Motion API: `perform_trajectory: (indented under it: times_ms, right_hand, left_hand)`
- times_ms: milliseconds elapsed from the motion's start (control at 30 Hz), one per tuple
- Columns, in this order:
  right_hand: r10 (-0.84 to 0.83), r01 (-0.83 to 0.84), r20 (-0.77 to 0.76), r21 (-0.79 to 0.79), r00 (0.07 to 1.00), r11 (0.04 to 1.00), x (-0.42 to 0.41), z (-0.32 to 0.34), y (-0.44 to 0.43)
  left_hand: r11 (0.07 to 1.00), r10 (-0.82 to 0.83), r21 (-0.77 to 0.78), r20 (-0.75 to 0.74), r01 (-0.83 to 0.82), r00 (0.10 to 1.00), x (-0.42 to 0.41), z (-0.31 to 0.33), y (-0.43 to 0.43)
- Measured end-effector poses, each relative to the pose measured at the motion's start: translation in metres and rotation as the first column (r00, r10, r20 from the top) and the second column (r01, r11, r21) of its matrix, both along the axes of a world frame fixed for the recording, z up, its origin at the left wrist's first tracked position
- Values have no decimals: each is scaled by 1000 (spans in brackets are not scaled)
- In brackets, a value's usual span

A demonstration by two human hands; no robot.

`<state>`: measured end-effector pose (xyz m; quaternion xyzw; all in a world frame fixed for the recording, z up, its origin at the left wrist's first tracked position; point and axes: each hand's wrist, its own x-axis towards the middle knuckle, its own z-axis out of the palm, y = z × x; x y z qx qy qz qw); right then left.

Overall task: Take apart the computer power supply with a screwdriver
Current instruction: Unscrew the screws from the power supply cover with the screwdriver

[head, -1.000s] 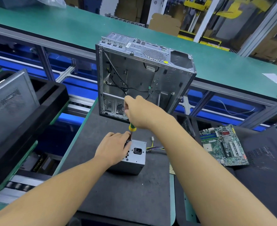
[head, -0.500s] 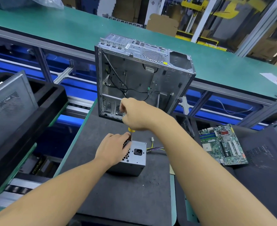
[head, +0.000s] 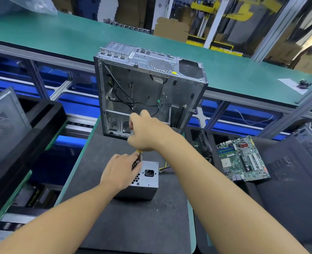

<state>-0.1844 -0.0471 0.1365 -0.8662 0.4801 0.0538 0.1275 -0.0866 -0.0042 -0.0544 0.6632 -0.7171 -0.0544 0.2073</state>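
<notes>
A grey metal power supply lies on the dark work mat, its socket face up, with coloured wires trailing from its far side. My left hand holds its left top edge, thumb by the screwdriver's shaft. My right hand grips the screwdriver from above; only a yellow-green bit of the handle and the thin shaft show below the fist. The tip sits at the box's top far-left corner.
An open, gutted computer case stands upright just behind the power supply. A bare motherboard lies on a black panel to the right. Black trays and a case panel sit at the left. A green conveyor belt runs behind.
My right hand has sunk lower on the screwdriver, so less of the handle shows. The left hand stays on the power supply.
</notes>
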Motion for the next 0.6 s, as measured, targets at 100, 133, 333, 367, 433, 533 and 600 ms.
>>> perform_trajectory:
  times_ms: [100,133,333,367,433,533,600]
  right_hand:
    - [-59,56,-26,-105,998,993,0,-2,1]
    - [-61,57,-29,-127,998,990,0,-2,1]
    - [-1,0,-47,-23,999,1000,1,2,0]
    - [2,-1,-53,5,999,1000,2,4,0]
    - [4,-2,-64,22,998,1000,2,6,0]
    - [-53,51,-75,-27,996,998,1,5,-1]
    - [-90,86,-68,-64,994,994,1,4,-2]
  left_hand:
    - [1000,-4,-11,-3,4,1000,0,1,1]
    - [1000,-3,-7,-2,3,1000,0,1,1]
    - [1000,-3,6,6,3,1000,1,-4,-1]
    - [1000,-2,2,4,2,1000,1,-4,-1]
    - [1000,-1,-5,-4,1,1000,2,-5,-1]
    - [1000,-2,10,-9,2,1000,1,-4,-1]
    - [1000,-3,31,-5,3,1000,1,-3,0]
